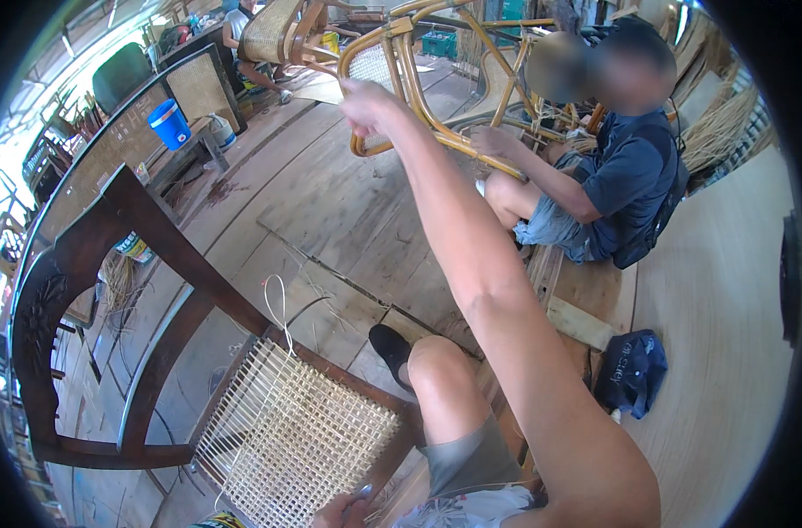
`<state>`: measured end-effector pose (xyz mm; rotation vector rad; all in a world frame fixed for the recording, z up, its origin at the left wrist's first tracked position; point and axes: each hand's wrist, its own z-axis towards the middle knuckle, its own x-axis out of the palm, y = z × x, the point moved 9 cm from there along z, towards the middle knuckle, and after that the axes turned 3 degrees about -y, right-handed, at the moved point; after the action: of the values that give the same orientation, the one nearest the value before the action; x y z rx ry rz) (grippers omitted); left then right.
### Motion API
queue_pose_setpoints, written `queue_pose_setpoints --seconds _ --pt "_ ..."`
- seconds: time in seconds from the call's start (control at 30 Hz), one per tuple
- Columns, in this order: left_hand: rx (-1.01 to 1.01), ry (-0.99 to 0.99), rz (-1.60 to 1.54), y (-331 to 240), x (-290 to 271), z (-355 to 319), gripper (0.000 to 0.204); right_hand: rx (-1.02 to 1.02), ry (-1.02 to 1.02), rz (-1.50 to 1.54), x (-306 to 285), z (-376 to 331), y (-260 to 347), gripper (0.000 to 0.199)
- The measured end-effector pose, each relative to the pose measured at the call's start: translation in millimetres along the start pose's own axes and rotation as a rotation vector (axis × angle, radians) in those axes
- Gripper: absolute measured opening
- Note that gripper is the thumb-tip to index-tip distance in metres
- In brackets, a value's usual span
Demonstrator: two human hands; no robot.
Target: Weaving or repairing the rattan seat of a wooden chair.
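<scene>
My right arm reaches far out and up across the view. My right hand point(372, 107) is closed at its end, in front of a rattan chair; whatever its fingers hold is too small to make out. At the lower edge my left hand point(341, 510) lies by the near rim of a woven cane seat point(304, 440), fingers curled at a small shiny thing I cannot identify. The seat belongs to a dark carved wooden chair point(146, 238). Its weave is dense near me, with open parallel strands toward the backrest. A loose cane strand point(284, 308) loops up from the seat's far edge.
A seated co-worker point(634, 176) at the right handles a rattan chair frame point(410, 79). A blue drink cooler point(169, 125) stands on a bench at the left. Beside my leg lies a dark blue bag point(632, 374). Cane bundles point(731, 123) lean at the far right.
</scene>
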<state>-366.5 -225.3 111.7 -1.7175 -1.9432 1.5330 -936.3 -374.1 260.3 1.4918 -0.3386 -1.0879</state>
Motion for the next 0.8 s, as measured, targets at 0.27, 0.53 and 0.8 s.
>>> queue_pose_setpoints --seconds 0.27,0.53,0.8 --pt "0.118 -0.01 -0.158 -24.0 16.6 9.5 0.02 -0.024 -0.565 0.692 -39.8 29.5 14.6 0.053" --pt "0.077 0.044 -0.017 -14.6 20.6 14.2 0.019 0.025 -0.551 0.803 -26.5 -17.9 -78.9 0.034" --pt "0.045 0.058 -0.202 -22.1 18.3 14.9 0.025 -0.117 0.073 0.08 74.9 -119.4 -55.0 0.034"
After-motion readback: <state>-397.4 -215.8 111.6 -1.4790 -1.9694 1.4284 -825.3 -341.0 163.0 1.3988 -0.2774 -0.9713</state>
